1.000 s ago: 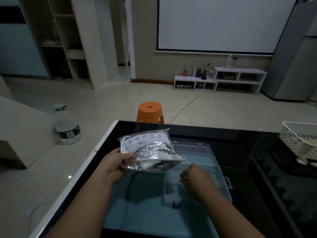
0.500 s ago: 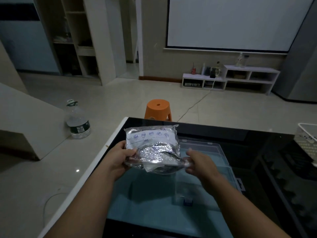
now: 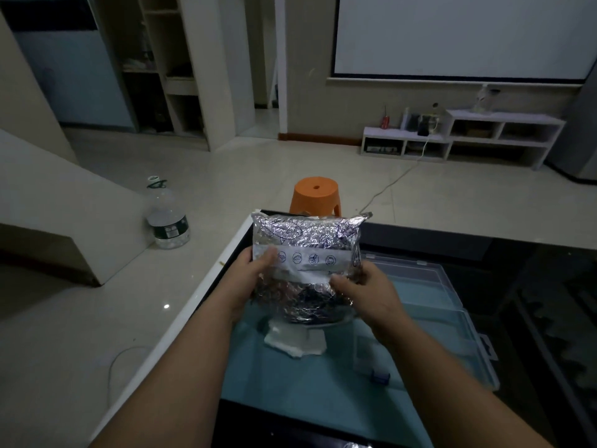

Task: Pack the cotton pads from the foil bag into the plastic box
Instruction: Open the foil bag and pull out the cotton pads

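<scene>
A crinkled silver foil bag (image 3: 307,250) with blue print is held upended above the open clear plastic box (image 3: 452,305) on the dark table. My left hand (image 3: 250,282) grips the bag's left side and my right hand (image 3: 363,294) grips its right side. White cotton pads (image 3: 295,339) lie in a small heap on the box's blue bottom, right under the bag's lower end. The bag's mouth faces down and is partly hidden by my hands.
The box's open lid (image 3: 410,270) lies behind it. A small blue piece (image 3: 379,376) sits in the box near my right forearm. An orange stool (image 3: 315,195) stands past the table's far edge. A large water bottle (image 3: 166,218) stands on the floor at left.
My right hand rose from the box and took the bag's right side. Both hands turned the bag upright with its mouth down, and cotton pads now lie in the box.
</scene>
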`<state>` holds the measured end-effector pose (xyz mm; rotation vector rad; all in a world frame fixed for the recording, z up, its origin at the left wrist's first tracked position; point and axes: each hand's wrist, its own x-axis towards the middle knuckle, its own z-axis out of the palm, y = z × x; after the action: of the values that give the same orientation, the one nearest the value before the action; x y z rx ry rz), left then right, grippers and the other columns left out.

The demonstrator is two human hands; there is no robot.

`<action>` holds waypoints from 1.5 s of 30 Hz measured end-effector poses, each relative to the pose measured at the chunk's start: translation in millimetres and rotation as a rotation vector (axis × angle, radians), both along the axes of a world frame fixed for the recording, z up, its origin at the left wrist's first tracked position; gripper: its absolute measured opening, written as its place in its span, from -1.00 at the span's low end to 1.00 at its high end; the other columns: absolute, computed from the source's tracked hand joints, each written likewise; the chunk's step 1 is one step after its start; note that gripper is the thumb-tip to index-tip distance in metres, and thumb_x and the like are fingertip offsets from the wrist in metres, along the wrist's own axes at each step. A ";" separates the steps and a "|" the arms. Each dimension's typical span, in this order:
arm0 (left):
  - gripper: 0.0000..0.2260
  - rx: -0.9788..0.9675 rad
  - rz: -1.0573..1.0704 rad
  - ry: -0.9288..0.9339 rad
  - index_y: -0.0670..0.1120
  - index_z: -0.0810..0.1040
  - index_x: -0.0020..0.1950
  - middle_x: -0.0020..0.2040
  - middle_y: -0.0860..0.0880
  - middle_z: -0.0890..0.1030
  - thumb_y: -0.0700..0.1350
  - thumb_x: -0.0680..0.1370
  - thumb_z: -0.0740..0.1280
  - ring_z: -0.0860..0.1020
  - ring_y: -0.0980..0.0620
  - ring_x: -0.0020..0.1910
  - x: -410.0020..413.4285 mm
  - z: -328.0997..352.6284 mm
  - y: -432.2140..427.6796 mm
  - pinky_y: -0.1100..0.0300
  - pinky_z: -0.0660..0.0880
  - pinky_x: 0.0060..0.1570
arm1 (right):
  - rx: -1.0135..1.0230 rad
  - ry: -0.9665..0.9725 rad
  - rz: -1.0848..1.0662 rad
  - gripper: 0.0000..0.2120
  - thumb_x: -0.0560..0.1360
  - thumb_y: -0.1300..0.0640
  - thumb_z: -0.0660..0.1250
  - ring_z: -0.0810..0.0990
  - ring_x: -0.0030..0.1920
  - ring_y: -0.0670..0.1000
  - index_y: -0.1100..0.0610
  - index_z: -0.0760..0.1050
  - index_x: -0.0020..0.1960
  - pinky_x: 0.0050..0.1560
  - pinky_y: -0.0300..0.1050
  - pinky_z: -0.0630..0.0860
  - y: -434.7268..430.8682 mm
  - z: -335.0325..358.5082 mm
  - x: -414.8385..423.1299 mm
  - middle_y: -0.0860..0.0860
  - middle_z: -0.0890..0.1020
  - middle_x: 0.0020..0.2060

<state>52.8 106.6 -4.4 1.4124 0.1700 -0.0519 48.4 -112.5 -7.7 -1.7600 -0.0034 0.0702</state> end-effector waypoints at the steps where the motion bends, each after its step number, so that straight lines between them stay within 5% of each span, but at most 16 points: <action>1: -0.28 -0.028 0.010 0.011 -0.04 0.51 0.27 0.13 -0.13 0.66 0.33 0.24 0.49 0.61 -0.22 0.13 1.1 -0.7 -0.1 -0.25 0.46 0.21 | -0.018 -0.002 -0.003 -0.83 0.44 0.14 0.48 0.66 -0.04 0.11 0.06 0.55 -0.01 0.09 0.20 0.59 0.7 -0.8 0.3 0.07 0.68 -0.10; 3: -0.28 -0.073 0.025 0.039 -0.02 0.48 0.28 0.13 -0.13 0.66 0.35 0.26 0.48 0.61 -0.23 0.11 2.5 -2.4 1.1 -0.23 0.48 0.17 | -0.097 -0.002 0.009 -0.85 0.43 0.19 0.48 0.66 -0.06 0.09 0.07 0.57 -0.03 0.09 0.20 0.58 0.0 -1.8 1.5 0.05 0.69 -0.12; 6: -0.53 -0.131 0.099 -0.012 -0.09 0.51 0.25 0.11 -0.18 0.66 0.06 0.41 0.47 0.62 -0.25 0.08 6.3 -6.3 2.9 -0.23 0.49 0.19 | -0.042 0.038 0.076 -0.67 0.42 0.23 0.48 0.65 -0.02 0.09 0.11 0.50 0.15 0.09 0.12 0.60 0.4 -0.1 0.4 0.09 0.66 -0.01; 10: -0.78 -0.113 0.163 -0.058 -0.14 0.60 0.11 0.03 -0.22 0.68 -0.13 0.48 0.43 0.64 -0.23 0.00 9.8 -4.9 2.3 -0.12 0.59 0.02 | 0.096 0.049 0.150 -0.26 0.42 -0.11 0.44 0.52 0.21 0.07 -0.11 0.16 0.49 0.18 0.00 0.45 4.6 6.5 -4.7 0.00 0.51 0.20; 12: -0.82 -0.087 0.186 -0.058 -0.15 0.59 0.10 -0.05 -0.19 0.70 -0.17 0.52 0.40 0.67 -0.16 -0.11 11.4 -4.9 -0.1 0.04 0.60 -0.16 | 0.103 0.011 0.152 -0.33 0.40 -0.23 0.37 0.55 0.20 0.04 -0.10 0.26 0.44 0.22 0.10 0.48 8.9 10.6 -6.8 0.00 0.56 0.21; 15: -0.82 0.006 0.223 -0.073 -0.17 0.59 0.06 -0.12 -0.16 0.71 -0.09 0.54 0.40 0.68 -0.10 -0.18 11.6 -3.3 -4.1 0.11 0.59 -0.21 | 0.118 -0.018 0.066 -0.66 0.51 -0.14 0.34 0.59 0.10 0.02 -0.03 0.45 0.22 0.09 0.11 0.55 13.6 15.5 -6.6 -0.03 0.63 0.07; 17: -0.80 0.040 0.238 -0.094 -0.10 0.63 -0.05 -0.15 -0.12 0.70 0.02 0.48 0.46 0.67 -0.13 -0.15 11.3 -1.8 -2.6 0.03 0.60 -0.12 | 0.168 0.001 0.019 -0.78 0.53 -0.08 0.34 0.59 0.04 0.00 -0.03 0.51 0.14 -0.08 -0.02 0.54 14.5 17.4 -4.7 -0.05 0.63 0.01; 20: -0.79 -0.007 0.132 -0.053 -0.07 0.63 -0.10 -0.16 -0.08 0.69 -0.01 0.36 0.52 0.62 -0.18 -0.06 10.3 1.0 3.9 -0.11 0.53 0.06 | 0.245 0.043 -0.065 -0.86 0.51 -0.08 0.37 0.64 0.03 0.15 -0.05 0.58 0.00 0.05 0.24 0.58 16.1 18.8 -1.6 0.04 0.68 0.00; 24: -0.92 0.040 0.089 -0.024 -0.16 0.62 -0.04 -0.11 -0.15 0.71 -0.24 0.48 0.43 0.64 -0.22 -0.02 7.5 0.5 -2.7 -0.08 0.56 0.07 | 0.194 0.057 -0.078 -0.83 0.57 0.01 0.30 0.65 0.01 0.20 0.07 0.59 0.02 0.13 0.29 0.55 16.6 17.8 -1.4 0.13 0.69 -0.03; 29: -0.87 0.302 0.214 -0.122 -0.08 0.65 -0.13 -0.16 -0.16 0.70 -0.04 0.53 0.40 0.65 -0.12 -0.13 5.4 1.7 -12.2 0.07 0.53 -0.11 | 0.252 -0.015 0.013 -0.52 0.57 -0.10 0.28 0.51 0.18 -0.01 -0.11 0.25 0.45 0.20 0.08 0.44 15.8 24.2 -2.7 -0.13 0.50 0.19; 32: -0.87 0.463 0.218 -0.188 0.01 0.61 -0.22 -0.25 0.01 0.67 -0.03 0.51 0.42 0.59 0.07 -0.25 1.1 7.5 -19.9 0.17 0.48 -0.22 | 0.232 0.005 -0.016 -0.81 0.58 -0.02 0.29 0.61 0.13 0.13 -0.01 0.52 0.15 0.18 0.21 0.53 14.2 27.9 -0.9 0.01 0.66 0.07; 34: -0.93 0.362 0.178 -0.165 0.02 0.61 -0.16 -0.23 0.04 0.68 -0.08 0.45 0.49 0.62 0.08 -0.20 0.4 9.1 -21.7 0.19 0.52 -0.17 | 0.267 0.046 -0.085 -0.86 0.60 0.07 0.26 0.68 -0.01 0.19 0.09 0.57 0.05 0.07 0.19 0.60 14.8 28.9 1.6 0.12 0.70 -0.04; 36: -0.77 0.175 0.105 -0.104 -0.04 0.61 -0.05 -0.13 -0.02 0.70 -0.15 0.34 0.54 0.65 -0.07 -0.08 1.7 9.7 -14.4 0.04 0.55 -0.01 | 0.327 0.059 -0.108 -0.84 0.61 0.10 0.25 0.70 -0.12 0.15 0.14 0.57 0.02 -0.04 0.12 0.64 15.0 30.1 2.6 0.12 0.71 -0.11; 39: -0.74 0.117 0.008 -0.004 -0.12 0.63 -0.03 -0.12 -0.09 0.71 -0.22 0.31 0.51 0.63 -0.19 -0.03 4.2 6.3 -5.2 -0.06 0.51 0.08 | 0.355 0.056 -0.129 -0.81 0.61 0.05 0.26 0.69 -0.04 0.15 0.12 0.59 0.00 0.09 0.22 0.59 14.0 25.4 5.5 0.09 0.72 -0.10; 43: -0.92 0.175 0.148 -0.037 -0.09 0.65 -0.14 -0.27 0.01 0.70 -0.26 0.47 0.46 0.61 -0.05 -0.20 2.9 -2.5 -12.3 0.12 0.50 -0.13 | 0.186 0.074 -0.006 -0.70 0.53 -0.05 0.36 0.65 0.05 0.13 0.06 0.49 0.19 0.10 0.19 0.57 9.1 17.8 3.6 0.09 0.66 0.08; 45: -0.94 0.204 0.199 -0.064 -0.07 0.62 -0.13 -0.25 0.03 0.69 -0.21 0.51 0.43 0.62 0.05 -0.23 2.4 -1.8 -16.5 0.25 0.50 -0.24 | 0.132 0.107 0.086 -0.60 0.49 0.04 0.42 0.62 0.04 0.08 0.06 0.37 0.26 -0.02 -0.01 0.56 4.5 13.0 1.6 0.07 0.61 0.12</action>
<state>55.2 90.1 -6.2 1.5914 0.2677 0.1796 50.1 -108.0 5.3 -1.6224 -0.0052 0.2219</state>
